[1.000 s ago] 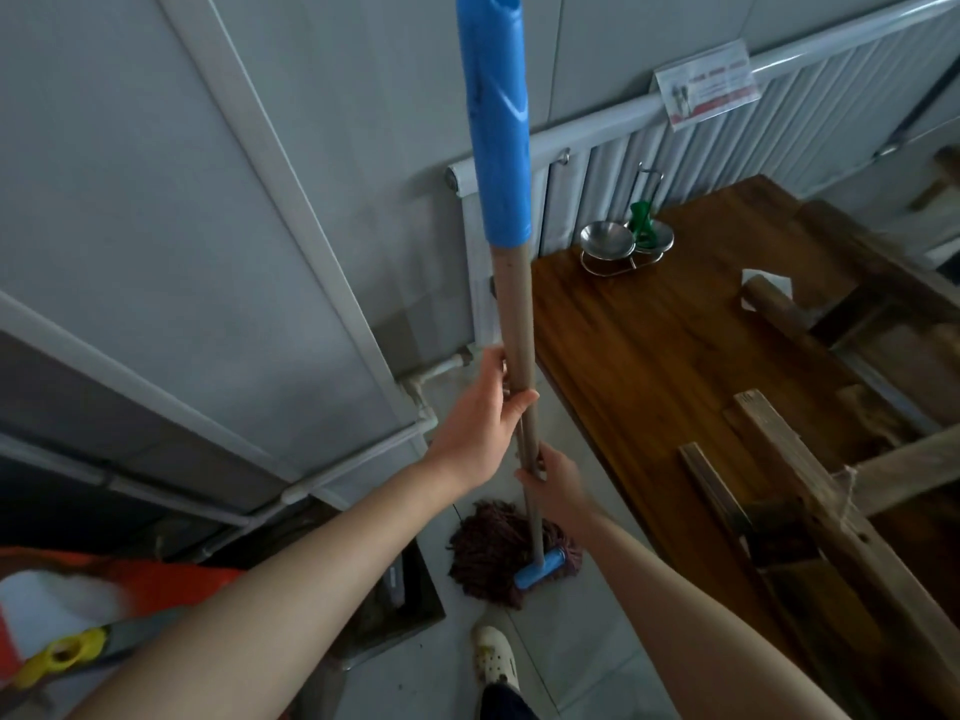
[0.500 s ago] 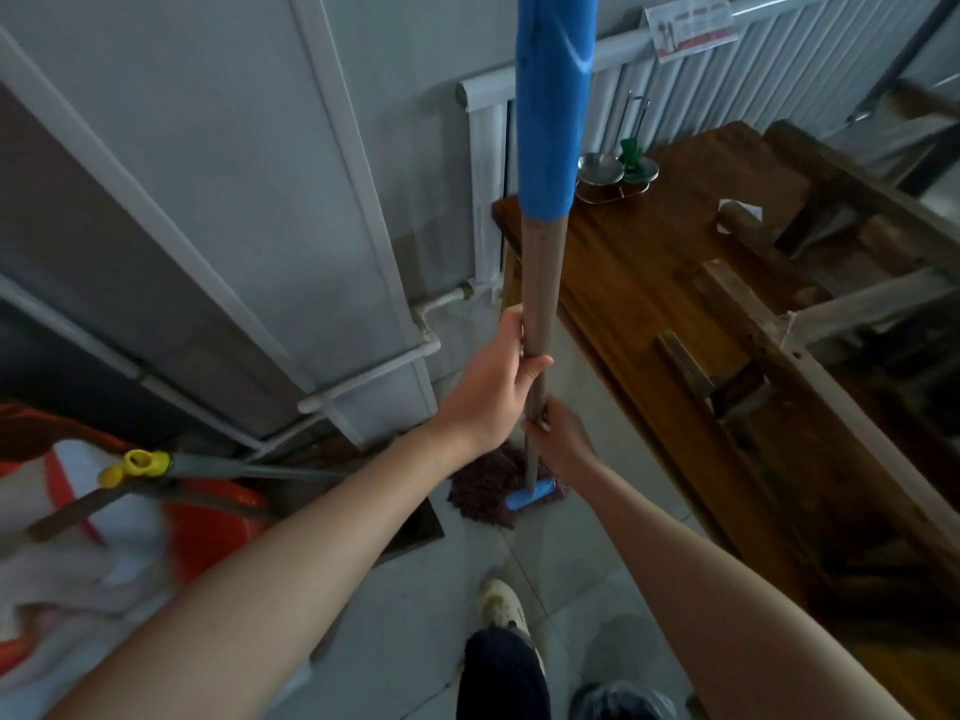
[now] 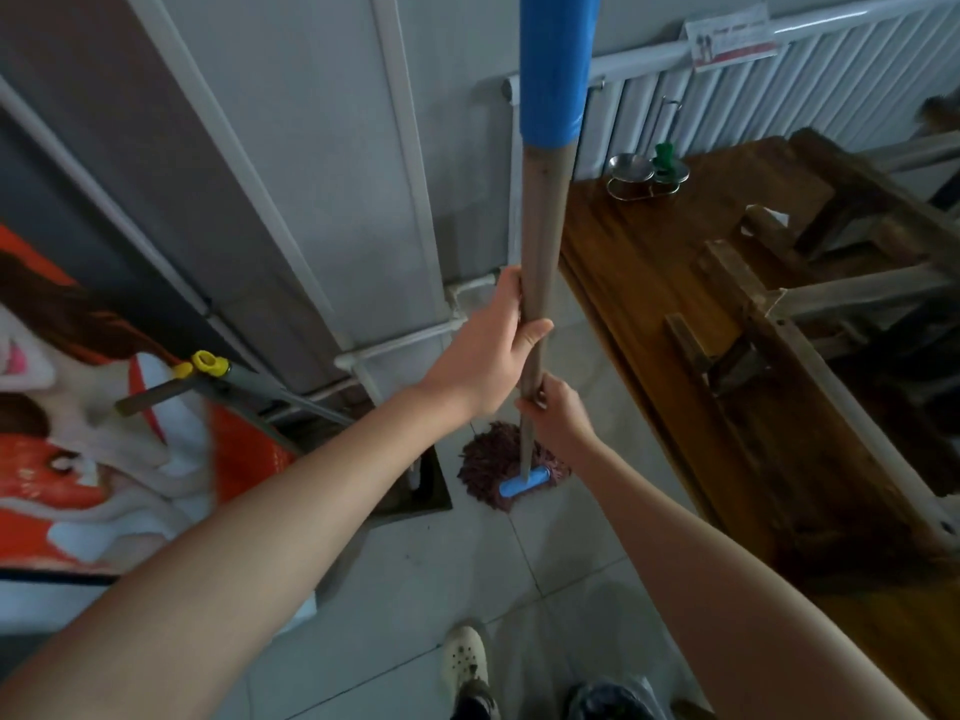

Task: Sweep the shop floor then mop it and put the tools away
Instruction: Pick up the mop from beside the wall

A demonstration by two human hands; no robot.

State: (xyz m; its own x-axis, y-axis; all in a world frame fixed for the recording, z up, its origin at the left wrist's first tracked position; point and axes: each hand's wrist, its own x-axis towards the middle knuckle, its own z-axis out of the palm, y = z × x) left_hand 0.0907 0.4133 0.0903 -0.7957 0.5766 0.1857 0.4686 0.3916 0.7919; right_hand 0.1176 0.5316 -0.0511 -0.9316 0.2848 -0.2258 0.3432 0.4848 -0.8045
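A mop stands nearly upright in front of me. Its wooden handle (image 3: 540,241) has a blue sleeve (image 3: 556,65) at the top. Its dark red string head (image 3: 488,459) with a blue clamp (image 3: 524,483) rests on the grey tiled floor (image 3: 415,589) near the wall. My left hand (image 3: 488,350) grips the wooden handle, thumb wrapped round the front. Just below it, my right hand (image 3: 556,418) also grips the handle.
A dark wooden table (image 3: 675,283) with wooden frames and a small metal stand (image 3: 644,174) runs along the right. White pipes and a radiator (image 3: 779,90) line the wall. At left lean an orange banner (image 3: 78,459) and a yellow-tipped tool handle (image 3: 208,366). A floor drain (image 3: 421,491) sits beside the mop head.
The view has shifted right and back, bringing the orange banner and yellow-tipped handle into sight. Both hands keep their grip and the mop head stays on the floor near the drain.
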